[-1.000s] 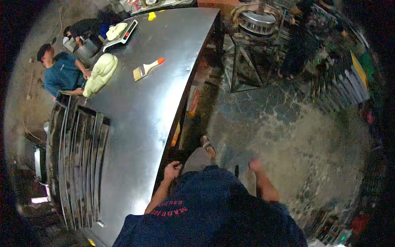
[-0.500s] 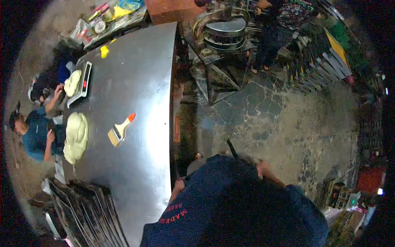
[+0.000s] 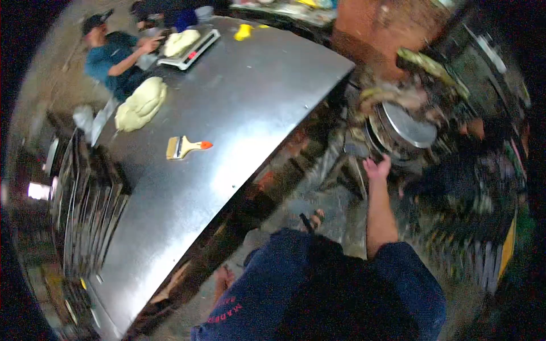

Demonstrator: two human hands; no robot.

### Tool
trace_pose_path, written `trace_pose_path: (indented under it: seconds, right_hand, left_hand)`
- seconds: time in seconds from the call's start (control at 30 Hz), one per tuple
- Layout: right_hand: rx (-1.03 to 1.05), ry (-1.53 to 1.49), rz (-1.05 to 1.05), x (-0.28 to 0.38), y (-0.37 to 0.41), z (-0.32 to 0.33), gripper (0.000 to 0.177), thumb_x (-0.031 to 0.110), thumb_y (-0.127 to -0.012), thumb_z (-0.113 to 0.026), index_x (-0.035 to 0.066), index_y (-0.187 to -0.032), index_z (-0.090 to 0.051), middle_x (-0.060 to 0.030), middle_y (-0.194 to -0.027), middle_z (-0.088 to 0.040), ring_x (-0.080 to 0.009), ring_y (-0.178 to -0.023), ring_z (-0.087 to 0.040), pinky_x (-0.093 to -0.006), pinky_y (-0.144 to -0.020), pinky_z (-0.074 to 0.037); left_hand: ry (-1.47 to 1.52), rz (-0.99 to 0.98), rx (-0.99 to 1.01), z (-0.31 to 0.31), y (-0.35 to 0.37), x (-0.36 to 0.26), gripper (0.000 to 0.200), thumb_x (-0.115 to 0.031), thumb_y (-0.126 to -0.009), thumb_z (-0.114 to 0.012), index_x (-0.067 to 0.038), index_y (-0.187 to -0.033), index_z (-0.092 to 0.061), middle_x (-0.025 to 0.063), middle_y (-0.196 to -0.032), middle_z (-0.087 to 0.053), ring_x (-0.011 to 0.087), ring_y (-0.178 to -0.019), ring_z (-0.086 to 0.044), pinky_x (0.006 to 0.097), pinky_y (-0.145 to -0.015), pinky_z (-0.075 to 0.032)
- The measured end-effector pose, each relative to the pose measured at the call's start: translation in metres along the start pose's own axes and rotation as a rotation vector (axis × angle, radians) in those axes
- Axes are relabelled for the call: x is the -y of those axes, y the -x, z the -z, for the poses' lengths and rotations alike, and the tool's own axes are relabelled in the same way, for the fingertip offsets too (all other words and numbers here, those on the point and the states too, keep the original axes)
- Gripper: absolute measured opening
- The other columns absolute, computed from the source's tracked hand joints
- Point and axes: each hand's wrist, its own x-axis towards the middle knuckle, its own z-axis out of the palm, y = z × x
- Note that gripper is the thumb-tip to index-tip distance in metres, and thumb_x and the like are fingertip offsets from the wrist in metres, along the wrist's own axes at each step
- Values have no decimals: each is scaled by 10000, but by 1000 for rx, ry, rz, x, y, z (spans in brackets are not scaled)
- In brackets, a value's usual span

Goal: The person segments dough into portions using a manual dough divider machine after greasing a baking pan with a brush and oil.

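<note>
Beyond the far right corner of the table (image 3: pixel 170 193) stands the machine (image 3: pixel 369 128), its metal disc (image 3: pixel 410 126) tilted in view. Right hand (image 3: pixel 377 168): palm up, fingers apart, nothing visible in it; nearest to the machine, just beside its lower rim. Contact: cannot tell. Left hand (image 3: pixel 224 277): low, by the shirt (image 3: pixel 284 284), blurred; cannot tell whether its fingers are apart or together, or whether it holds anything.

Risks (judged). Fingertips could knock or catch on the rim, the cause being an outstretched arm and little gap. If the disc is loose, a bump from below could shift it; its fixing is not visible. The foot (image 3: pixel 317 219) could clip a support near the floor, given the crowded footing. Across the table, a nudge could slide the dough (image 3: pixel 182 42) off the scale (image 3: pixel 199 52), since it lies close to the edge.

Counts: table, 1; machine, 1; disc, 1; scale, 1; brush (image 3: pixel 187 147), 1, flat on the table; dough, 2 masses, one on the scale, one on the table (image 3: pixel 141 106); yellow pieces (image 3: pixel 243 32), 2; trays (image 3: pixel 91 210), several, upright, too blurred to number; co-workers (image 3: pixel 114 57) across the table, at least 2.
</note>
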Motion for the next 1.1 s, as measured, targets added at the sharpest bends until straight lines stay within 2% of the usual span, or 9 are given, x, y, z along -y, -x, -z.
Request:
trace_pose_path:
  seconds: [0.17,0.27,0.33,0.4,0.5,0.67,0.77,0.97,1.1]
  right_hand:
    - [209,-26,-58,27,-101,52,281,241,-817,-446,29,-924,-595,-110,-810,-611,-237,-592,-518,-432,-538,-454]
    - [116,-42,133,5,-91,53,308,107,-864,-399,-44,-1058,-584,-162,-1098,-632,-282,-1057,-586,-472,-902,-458]
    - [-18,5,143,11,-59,46,247,41,-836,-435,-67,-1020,-559,-179,-1049,-616,-342,-1005,-566,-468,-942,-425]
    - [219,1141,805,4,-159,144,321,297,-696,-767,17,-832,-690,-131,-661,-587,-317,-645,-579,-429,-592,-495]
    - [0,2104,793,25,-60,137,319,315,-725,-722,10,-815,-692,-142,-772,-668,-305,-626,-620,-410,-578,-499]
    - [323,1813,1329,26,-12,204,212,206,-715,-661,4,-660,-624,-118,-675,-618,-244,-589,-589,-400,-499,-463]
    - [86,619,-216,48,66,179,182,49,-673,-499,109,-575,-358,-94,-654,-473,-208,-541,-493,-307,-479,-426]
    - [566,716,-186,-36,229,81,214,18,-695,-454,5,-899,-518,29,-536,-369,-130,-454,-384,-369,-579,-477]
    - [762,920,-303,-95,291,17,489,-19,-646,-433,41,-1125,-513,28,-620,-439,-95,-455,-389,-270,-454,-365]
  left_hand:
    - [60,95,33,-106,90,47,292,-323,-801,-604,-78,-955,-643,58,-779,-651,220,-672,-610,382,-586,-494]
    - [126,94,28,-143,119,47,304,-325,-816,-593,-69,-975,-638,54,-775,-650,210,-671,-604,371,-587,-489]
    - [173,74,24,-159,133,44,313,-327,-827,-585,-63,-989,-635,52,-773,-650,204,-669,-600,363,-587,-486]
    - [229,38,3,-167,142,39,321,-328,-837,-578,-58,-1002,-631,50,-771,-649,198,-668,-597,356,-587,-482]
    - [308,-34,-76,-158,147,40,334,-330,-853,-567,-49,-1022,-626,46,-768,-649,188,-667,-591,345,-588,-477]
    - [701,-126,-137,-125,167,19,294,-265,-878,-592,-64,-1089,-637,29,-788,-664,124,-671,-580,283,-551,-463]
    - [965,-179,-38,-100,202,-28,303,-278,-902,-588,-70,-1118,-631,25,-875,-668,99,-712,-590,242,-574,-469]
    - [1017,-265,429,-58,276,-142,583,-436,-908,-568,-76,-1343,-425,107,-1075,-630,202,-888,-606,336,-773,-506]
    - [1350,-530,-34,-56,267,-182,524,-251,-858,-662,-2,-1263,-441,132,-1079,-623,243,-951,-589,363,-859,-455]
